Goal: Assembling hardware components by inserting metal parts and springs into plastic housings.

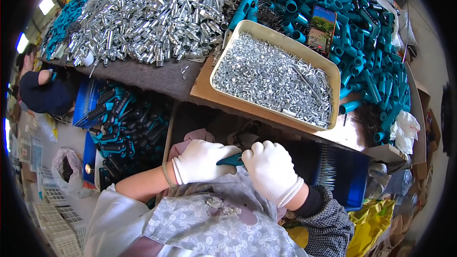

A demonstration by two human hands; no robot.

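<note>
- Down at the lap, both white-gloved hands meet over one small teal piece (232,160): the left hand (202,161) has its fingers closed around one end, and the right hand (272,170) has its fingers curled shut on the other end, so the piece shows only in the gap between the gloves.
- It is held close to the body, low and in front of the bench (157,77), likely so both wrists can brace against the lap while the piece is worked.
- A beige tray (333,74) of small silver parts sits just above the hands on a board, tilted toward the person, which keeps those parts within a short reach.
- Farther back, a heap of silver tubes (147,9) and a pile of teal tubes (362,33) crowd the bench top; a phone (322,29) leans on the teal pile.
- A blue crate of black-gripped handles (121,128) lies at the left below the bench edge, and a blue bin (350,176) at the right.
- Open room is tight: bench edge ahead, containers either side, lap below.
</note>
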